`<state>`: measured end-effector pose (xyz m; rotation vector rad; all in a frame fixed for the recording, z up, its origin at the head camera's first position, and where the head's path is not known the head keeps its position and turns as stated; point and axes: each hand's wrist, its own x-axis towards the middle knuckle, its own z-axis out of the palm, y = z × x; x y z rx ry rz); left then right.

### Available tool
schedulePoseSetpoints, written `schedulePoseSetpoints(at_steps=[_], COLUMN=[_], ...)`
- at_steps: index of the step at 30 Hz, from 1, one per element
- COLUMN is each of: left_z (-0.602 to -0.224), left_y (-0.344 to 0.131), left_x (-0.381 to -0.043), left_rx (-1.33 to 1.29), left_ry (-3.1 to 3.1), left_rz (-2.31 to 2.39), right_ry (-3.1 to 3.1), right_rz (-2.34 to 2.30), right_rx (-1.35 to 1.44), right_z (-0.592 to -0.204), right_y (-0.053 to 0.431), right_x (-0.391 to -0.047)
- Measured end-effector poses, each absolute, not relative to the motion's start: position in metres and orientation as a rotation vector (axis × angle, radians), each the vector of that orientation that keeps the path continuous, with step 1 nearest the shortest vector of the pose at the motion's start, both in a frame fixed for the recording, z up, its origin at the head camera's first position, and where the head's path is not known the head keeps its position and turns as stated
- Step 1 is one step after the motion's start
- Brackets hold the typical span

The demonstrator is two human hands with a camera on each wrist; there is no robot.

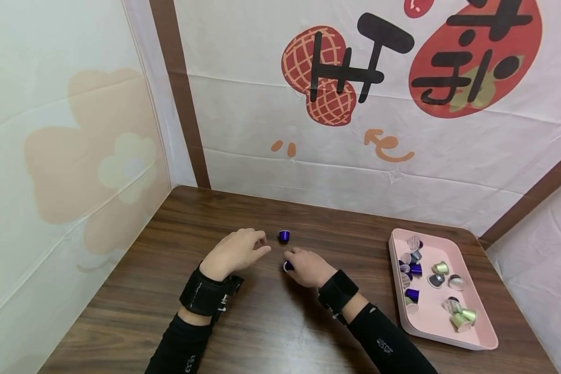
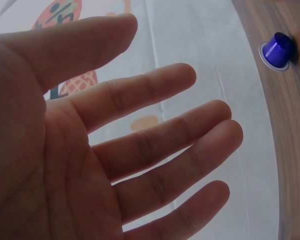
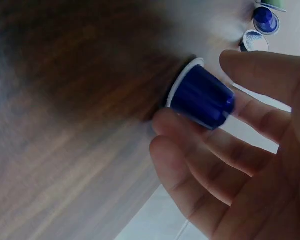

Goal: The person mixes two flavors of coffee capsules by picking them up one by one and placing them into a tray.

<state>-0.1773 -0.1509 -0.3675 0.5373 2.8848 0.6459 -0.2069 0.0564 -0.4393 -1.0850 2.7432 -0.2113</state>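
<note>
My left hand [image 1: 236, 252] hovers over the table, left of a blue coffee capsule [image 1: 284, 237]. In the left wrist view its fingers [image 2: 160, 90] spread apart with nothing between them, and that capsule stands beyond them. My right hand [image 1: 308, 267] is low over the table, nearer my body, around a second blue coffee capsule [image 3: 202, 97]. This one is tilted, its white rim facing away from the palm. The thumb shows a gap from it, while the fingers lie loosely bent behind and beside it. Whether they touch it, I cannot tell.
At the right of the brown wooden table [image 1: 252, 332] stands a pink tray [image 1: 430, 332]. Several blue, green and grey capsules [image 1: 460, 322] lie scattered in it. A white printed cloth [image 1: 243, 114] hangs behind the table, and another cloth [image 1: 75, 208] along the left.
</note>
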Motion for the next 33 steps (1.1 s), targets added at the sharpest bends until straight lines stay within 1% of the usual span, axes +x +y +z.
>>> schedulePoseSetpoints(at_steps=[8,15,27,33], left_z=[-0.367,-0.368,-0.373,-0.374], left_y=[-0.148,-0.146,-0.145,-0.142], left_x=[-0.177,-0.178,-0.179,-0.180], left_rx=[0.542,0.553,0.586,0.590], left_ry=[2.883,2.885,2.883,2.893], left_rz=[0.652,0.658,0.616,0.614], right_ry=[2.702,2.673,2.797,2.876], right_rz=[-0.194,-0.273,-0.497,-0.516], right_rx=[-1.044,-1.040,-0.963,-0.895], right_z=[-0.438,-0.424,-0.391,-0.373], right_y=[0.061,0.078,0.132,0.161], right_x=[-0.204,-0.193,-0.180,-0.180])
